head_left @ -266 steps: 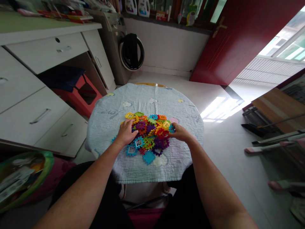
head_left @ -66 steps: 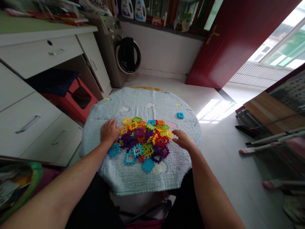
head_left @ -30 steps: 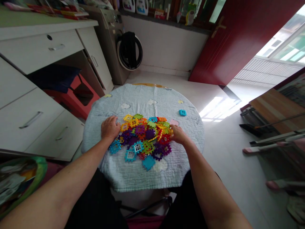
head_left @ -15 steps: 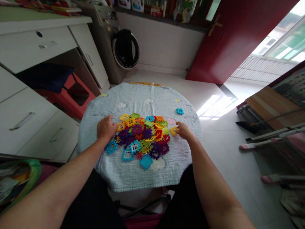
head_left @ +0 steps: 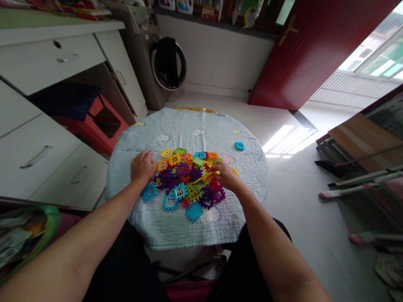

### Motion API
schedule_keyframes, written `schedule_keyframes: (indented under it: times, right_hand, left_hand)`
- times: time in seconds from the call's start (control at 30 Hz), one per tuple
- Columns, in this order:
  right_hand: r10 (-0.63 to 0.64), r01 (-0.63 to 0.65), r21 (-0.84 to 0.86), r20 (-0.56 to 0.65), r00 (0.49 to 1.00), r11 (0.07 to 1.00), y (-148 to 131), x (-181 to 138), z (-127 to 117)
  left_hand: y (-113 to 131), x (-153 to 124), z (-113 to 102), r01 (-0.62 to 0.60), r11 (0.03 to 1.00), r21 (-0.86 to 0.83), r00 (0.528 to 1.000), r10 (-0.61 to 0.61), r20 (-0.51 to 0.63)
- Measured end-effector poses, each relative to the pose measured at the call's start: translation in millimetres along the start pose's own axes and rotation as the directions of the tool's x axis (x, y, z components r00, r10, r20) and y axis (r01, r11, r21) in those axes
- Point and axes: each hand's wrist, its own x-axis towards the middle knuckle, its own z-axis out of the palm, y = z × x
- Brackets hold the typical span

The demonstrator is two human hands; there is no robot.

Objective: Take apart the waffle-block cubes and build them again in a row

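A heap of colourful interlocking plastic pieces, square with notched edges, lies on the round table's pale cloth. At the heap's left side rests my left hand, fingers stretched on the cloth and thumb apart, close to the orange and yellow pieces. My right hand is over the heap's right side, its fingers closed on a yellow notched piece that tilts up. Part of that piece is hidden by the fingers. Another yellow piece shows behind this hand. Apart from the heap lies a blue window piece.
White drawers and a red stool stand to the left. A washing machine with its door open is at the back. On the right are a red door and a wooden-topped folding table. A green-rimmed basket sits at lower left.
My right hand has moved left from the single yellow piece at the heap's right edge onto the heap and taken hold of a yellow piece there. My left hand has stayed in place.
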Motion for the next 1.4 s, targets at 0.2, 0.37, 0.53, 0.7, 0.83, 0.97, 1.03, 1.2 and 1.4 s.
schedule_keyframes:
  times: [0.2,0.37,0.53,0.7,0.83,0.97,1.03,1.2,1.4]
  right_hand:
    - [0.161,-0.161,0.003,-0.002,0.987,0.987,7,-1,-4]
    - [0.123,-0.142,-0.164,-0.123,0.985,0.976,6,-4,5]
    - [0.126,-0.127,-0.293,-0.022,0.992,0.948,1,-1,12]
    - [0.120,-0.121,-0.333,-0.024,0.993,0.935,-7,1,16]
    - [0.129,-0.144,-0.357,-0.067,0.989,0.923,-12,0,19]
    - [0.113,-0.122,-0.326,-0.048,0.992,0.937,-13,3,20]
    - [0.096,-0.108,-0.255,-0.059,0.994,0.961,-11,5,15]
    - [0.259,-0.297,-0.125,-0.255,0.932,0.947,15,0,-23]
    - [0.566,-0.628,-0.276,-0.276,0.777,0.728,56,-19,-54]
  left_hand:
    - [-1,0,1,-0.018,1.000,0.014,1.000,0.019,-0.022]
    - [-1,-1,1,-0.012,1.000,0.021,1.000,0.013,-0.018]
    - [1,0,-1,-0.009,1.000,0.006,1.000,0.009,-0.014]
    - [2,0,-3,-0.004,1.000,0.002,1.000,0.004,-0.006]
    - [2,0,-3,0.002,1.000,-0.006,1.000,-0.002,-0.001]
    - [1,0,-2,0.003,1.000,0.006,1.000,-0.003,-0.004]
    - [1,0,-2,0.004,1.000,0.009,1.000,-0.004,-0.002]
    - [1,0,-2,0.012,1.000,-0.007,1.000,-0.012,0.011]
    - [-1,0,-1,0.001,1.000,-0.013,1.000,-0.001,0.006]
